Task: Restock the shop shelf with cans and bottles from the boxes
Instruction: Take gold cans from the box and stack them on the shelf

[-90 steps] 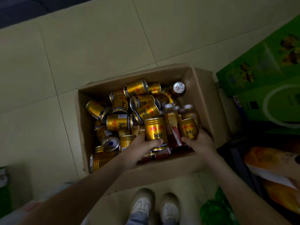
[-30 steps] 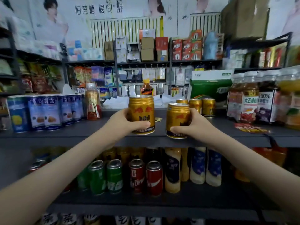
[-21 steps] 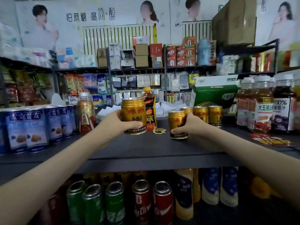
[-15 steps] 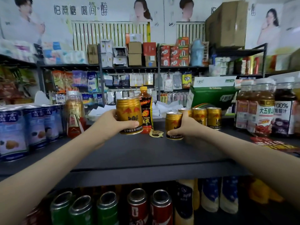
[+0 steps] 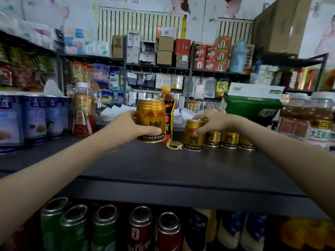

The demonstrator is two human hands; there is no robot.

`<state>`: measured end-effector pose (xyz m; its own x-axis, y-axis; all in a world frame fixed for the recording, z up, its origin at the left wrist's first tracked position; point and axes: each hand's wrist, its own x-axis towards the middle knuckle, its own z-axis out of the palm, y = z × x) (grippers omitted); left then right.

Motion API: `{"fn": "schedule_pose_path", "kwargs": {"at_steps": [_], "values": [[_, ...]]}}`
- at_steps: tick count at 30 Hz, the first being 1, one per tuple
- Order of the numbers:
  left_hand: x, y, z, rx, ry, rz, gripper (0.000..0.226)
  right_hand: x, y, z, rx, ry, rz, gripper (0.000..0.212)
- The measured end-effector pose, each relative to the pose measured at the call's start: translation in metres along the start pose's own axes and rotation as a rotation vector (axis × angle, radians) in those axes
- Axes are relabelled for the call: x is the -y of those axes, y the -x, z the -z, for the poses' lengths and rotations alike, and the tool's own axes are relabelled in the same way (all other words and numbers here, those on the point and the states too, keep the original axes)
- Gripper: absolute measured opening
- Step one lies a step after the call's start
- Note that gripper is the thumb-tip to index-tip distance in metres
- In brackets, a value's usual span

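My left hand (image 5: pixel 126 128) grips a gold Red Bull can (image 5: pixel 151 120), held upright just above the dark top shelf (image 5: pixel 163 165). My right hand (image 5: pixel 213 121) reaches over a second gold can (image 5: pixel 193 135) that stands on the shelf; thumb and fingers still curl round its top. That can sits at the left end of a row of gold cans (image 5: pixel 229 139) farther back on the shelf.
Blue cans (image 5: pixel 34 118) and a yellow-label bottle (image 5: pixel 83 109) stand at the left. A dark orange-capped bottle (image 5: pixel 168 113) is behind the held can, a torn label scrap (image 5: pixel 175 144) beside it. Juice bottles (image 5: pixel 319 120) and a green box (image 5: pixel 253 107) are at the right. Cans and bottles fill the lower shelf (image 5: pixel 141 229).
Both hands lifted cans from the floor box to the shelf. The right hand pushed its can back and set it down beside the gold row; the left hand still holds its can.
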<state>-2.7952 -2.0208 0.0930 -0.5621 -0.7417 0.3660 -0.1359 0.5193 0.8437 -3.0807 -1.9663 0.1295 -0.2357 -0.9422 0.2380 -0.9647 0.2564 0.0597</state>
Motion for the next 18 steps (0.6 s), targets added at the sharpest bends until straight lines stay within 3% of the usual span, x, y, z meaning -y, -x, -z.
{"fn": "schedule_pose_path", "kwargs": {"at_steps": [4, 7, 10, 15, 18], "values": [[-0.006, 0.0, -0.004, -0.047, 0.0, 0.014, 0.073, -0.009, -0.03, -0.012, 0.001, 0.116, -0.056, 0.08], [-0.005, -0.003, -0.006, -0.078, -0.013, 0.035, 0.069, -0.014, -0.044, -0.016, 0.006, 0.167, -0.069, 0.08], [0.0, -0.006, -0.008, -0.099, 0.006, 0.066, 0.082, -0.017, -0.052, -0.019, -0.008, 0.169, -0.04, 0.077], [0.005, -0.007, -0.017, -0.069, 0.024, 0.112, 0.076, -0.018, -0.053, -0.014, 0.05, 0.123, 0.0, 0.08], [0.005, -0.008, -0.027, -0.027, 0.02, 0.134, 0.076, -0.013, -0.039, -0.009, -0.017, 0.098, 0.077, 0.082]]}}
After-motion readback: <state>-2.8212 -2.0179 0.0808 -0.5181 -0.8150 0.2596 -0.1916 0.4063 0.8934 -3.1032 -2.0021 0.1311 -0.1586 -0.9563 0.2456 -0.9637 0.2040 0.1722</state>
